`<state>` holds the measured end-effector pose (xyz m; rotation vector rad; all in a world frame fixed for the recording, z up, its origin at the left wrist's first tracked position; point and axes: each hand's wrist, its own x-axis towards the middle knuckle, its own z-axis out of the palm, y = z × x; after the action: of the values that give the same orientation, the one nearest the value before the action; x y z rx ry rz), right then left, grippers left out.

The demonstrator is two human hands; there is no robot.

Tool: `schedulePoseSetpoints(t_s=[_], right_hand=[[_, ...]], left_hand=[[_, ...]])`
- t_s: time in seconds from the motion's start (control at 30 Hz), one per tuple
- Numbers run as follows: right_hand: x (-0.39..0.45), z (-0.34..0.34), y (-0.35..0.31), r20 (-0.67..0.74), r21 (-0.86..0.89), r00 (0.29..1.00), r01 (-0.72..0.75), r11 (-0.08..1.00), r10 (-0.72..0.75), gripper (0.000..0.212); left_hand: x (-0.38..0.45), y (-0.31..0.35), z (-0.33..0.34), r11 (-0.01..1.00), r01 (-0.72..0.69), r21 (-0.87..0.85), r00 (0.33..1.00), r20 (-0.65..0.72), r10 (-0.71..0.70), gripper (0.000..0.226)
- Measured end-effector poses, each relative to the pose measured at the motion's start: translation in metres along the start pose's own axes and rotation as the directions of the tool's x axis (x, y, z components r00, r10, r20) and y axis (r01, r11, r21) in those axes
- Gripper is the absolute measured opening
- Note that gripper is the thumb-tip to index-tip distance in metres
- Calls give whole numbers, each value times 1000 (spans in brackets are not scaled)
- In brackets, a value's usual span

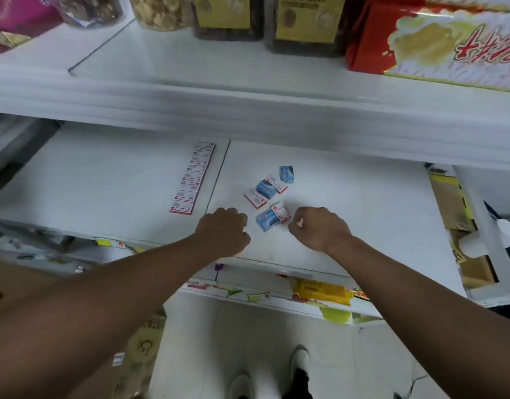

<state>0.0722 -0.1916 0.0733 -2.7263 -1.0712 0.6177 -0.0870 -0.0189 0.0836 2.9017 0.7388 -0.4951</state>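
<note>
Roughly half done, by my reading: a neat row of small white-and-red cardboard boxes (pixel 192 180) already lies lined up on the white shelf board (pixel 363 214), beyond the left hand (pixel 225 230) and to its outer side. Six loose boxes are not yet sorted. Nearest, a small blue cardboard box (pixel 265 221) lies between the two hands. It touches a loose white-and-red box (pixel 282 212) on its far side, just beside the right hand (pixel 320 227). Further out from both hands sits a cluster of four more boxes (pixel 269 187), blue and white-and-red mixed, some overlapping. The left hand is curled into a loose fist with no box showing in it. The right hand's fingers are curled too, thumb near forefinger, with nothing visibly held. Neither hand touches a box. What remains, I judge, is gathering the scattered boxes into rows.
</note>
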Motion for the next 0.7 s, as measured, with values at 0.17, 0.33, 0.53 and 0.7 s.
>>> schedulePoseSetpoints(t_s=[0.17,0.33,0.53,0.7], right_hand=[[51,-2,10,-25,-1,998,56,998,-56,39],[96,8,7,-62,29,994,90,995,-88,42],[140,24,3,10,3,999,39,999,-39,34],[166,34,4,-110,-3,994,21,1000,-21,22]], left_hand=[[13,-2,3,996,86,-29,996,24,-85,46],[10,0,22,989,133,-71,991,15,-132,41],[26,-9,34,988,108,-108,994,-24,-111,42],[67,-19,40,991,61,-120,995,-67,-70,42]])
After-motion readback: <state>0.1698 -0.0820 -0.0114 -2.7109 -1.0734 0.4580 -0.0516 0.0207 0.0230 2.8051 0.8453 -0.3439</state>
